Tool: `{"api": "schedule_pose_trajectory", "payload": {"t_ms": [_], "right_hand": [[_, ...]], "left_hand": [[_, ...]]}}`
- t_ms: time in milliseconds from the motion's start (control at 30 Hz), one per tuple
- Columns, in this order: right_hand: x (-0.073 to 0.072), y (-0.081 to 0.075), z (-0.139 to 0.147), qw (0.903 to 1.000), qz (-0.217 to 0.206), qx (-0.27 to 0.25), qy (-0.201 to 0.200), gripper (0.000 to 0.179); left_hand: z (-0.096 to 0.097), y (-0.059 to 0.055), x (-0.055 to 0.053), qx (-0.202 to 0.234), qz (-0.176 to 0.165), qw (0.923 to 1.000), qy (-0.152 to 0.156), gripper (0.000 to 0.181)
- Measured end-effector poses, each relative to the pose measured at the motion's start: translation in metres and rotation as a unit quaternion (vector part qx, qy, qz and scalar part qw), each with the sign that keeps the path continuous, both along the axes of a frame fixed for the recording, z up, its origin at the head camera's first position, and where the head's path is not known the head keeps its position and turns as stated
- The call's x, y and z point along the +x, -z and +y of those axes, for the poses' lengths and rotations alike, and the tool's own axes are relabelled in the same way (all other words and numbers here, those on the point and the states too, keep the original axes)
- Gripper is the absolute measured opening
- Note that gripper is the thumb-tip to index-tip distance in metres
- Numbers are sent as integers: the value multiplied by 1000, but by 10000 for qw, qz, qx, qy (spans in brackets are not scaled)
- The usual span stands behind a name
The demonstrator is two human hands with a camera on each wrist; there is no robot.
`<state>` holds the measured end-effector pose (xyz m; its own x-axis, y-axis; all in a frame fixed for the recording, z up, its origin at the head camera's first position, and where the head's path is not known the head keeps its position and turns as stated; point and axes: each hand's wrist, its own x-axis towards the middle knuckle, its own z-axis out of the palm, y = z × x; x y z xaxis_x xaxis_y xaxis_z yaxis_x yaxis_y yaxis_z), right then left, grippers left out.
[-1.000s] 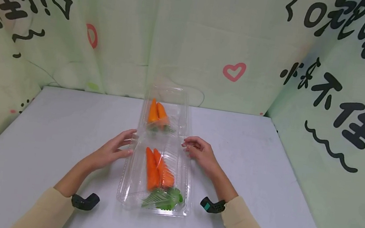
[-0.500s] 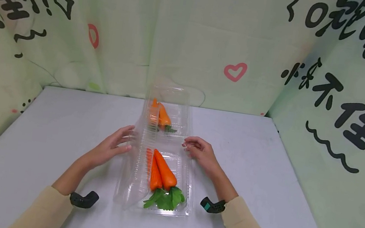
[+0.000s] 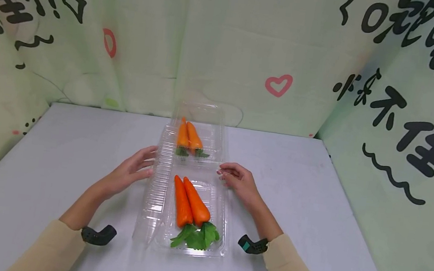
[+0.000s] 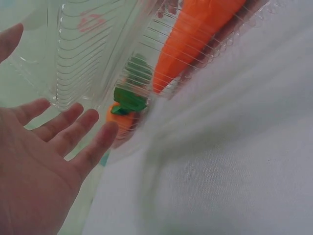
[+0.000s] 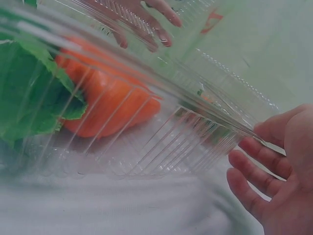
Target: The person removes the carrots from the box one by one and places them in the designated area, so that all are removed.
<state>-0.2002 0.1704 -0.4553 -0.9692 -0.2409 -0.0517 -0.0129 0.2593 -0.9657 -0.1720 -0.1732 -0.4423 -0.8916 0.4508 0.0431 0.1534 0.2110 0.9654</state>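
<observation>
A clear plastic clamshell container (image 3: pixel 226 228) lies on the table with its ribbed lid (image 3: pixel 157 191) swung up along the left side. Inside are two orange carrots (image 3: pixel 196 204) with green leaves (image 3: pixel 197 236) at their near end. My left hand (image 3: pixel 130 170) is at the lid's outer side, fingertips right at the plastic. In the left wrist view its fingers (image 4: pixel 73 137) are spread and fairly straight. At the container's right rim, my right hand (image 3: pixel 240 183) pinches the edge between thumb and forefinger; the right wrist view shows this grip, the other fingers (image 5: pixel 247 188) below the rim.
Directly behind stands a second clear container (image 3: pixel 205 111) with two more carrots (image 3: pixel 195 139) and leaves in it. A white table (image 3: pixel 294 173) spreads around both. Pale green curtains (image 3: pixel 229 41) with dark lettering enclose the back and sides.
The lid has swung from over the front carrots up and leftward, uncovering them. My left hand has shifted slightly left along with it. The right hand has stayed at the rim.
</observation>
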Motion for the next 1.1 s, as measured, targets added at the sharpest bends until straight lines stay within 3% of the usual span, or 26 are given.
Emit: {"api": "schedule_pose_trajectory", "payload": {"t_ms": [300, 700, 967, 1100], "right_hand": [[0, 1, 1, 9999, -24, 71, 89, 30], [-1, 3, 2, 9999, 27, 85, 108, 29], [-1, 5, 4, 9998, -6, 104, 140, 29], [-2, 6, 4, 9999, -37, 49, 126, 30]], "left_hand": [[-7, -4, -1, 323, 172, 9991, 226, 61], [-11, -9, 1, 342, 296, 9988, 182, 62], [-14, -13, 2, 307, -24, 9995, 80, 65], [-16, -12, 1, 306, -7, 9995, 72, 64]]}}
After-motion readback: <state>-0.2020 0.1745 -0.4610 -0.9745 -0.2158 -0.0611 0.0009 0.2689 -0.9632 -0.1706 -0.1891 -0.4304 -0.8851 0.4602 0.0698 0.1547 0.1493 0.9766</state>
